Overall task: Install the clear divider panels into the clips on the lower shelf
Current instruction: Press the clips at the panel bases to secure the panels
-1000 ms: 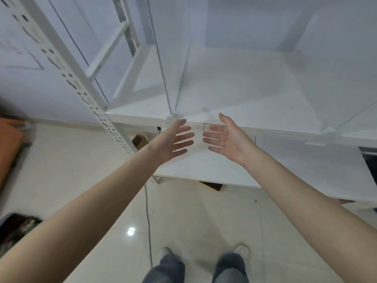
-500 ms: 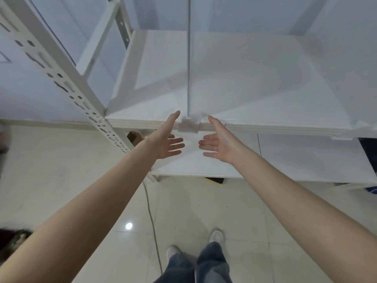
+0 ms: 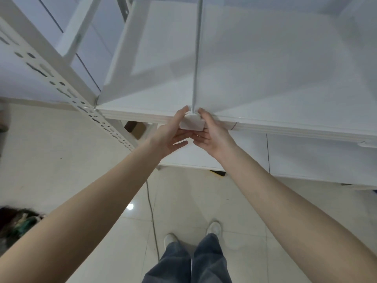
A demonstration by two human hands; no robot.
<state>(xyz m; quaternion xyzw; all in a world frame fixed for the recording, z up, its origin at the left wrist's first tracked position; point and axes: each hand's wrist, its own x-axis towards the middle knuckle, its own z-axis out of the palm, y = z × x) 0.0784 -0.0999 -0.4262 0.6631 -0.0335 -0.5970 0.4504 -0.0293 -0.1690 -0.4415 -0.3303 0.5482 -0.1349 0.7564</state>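
Two hands have closed in since a second ago, when they hovered apart with spread fingers below the shelf edge. Now the left hand and the right hand pinch the small white plastic clip from 9 and 3 o'clock, thumbs at its top. The clip sits on the front lip of the white shelf board. The thin clear divider panel stands upright from the clip toward 12 o'clock, its top cut off by the frame. Its faces are nearly invisible. The lower white shelf lies beneath, partly hidden.
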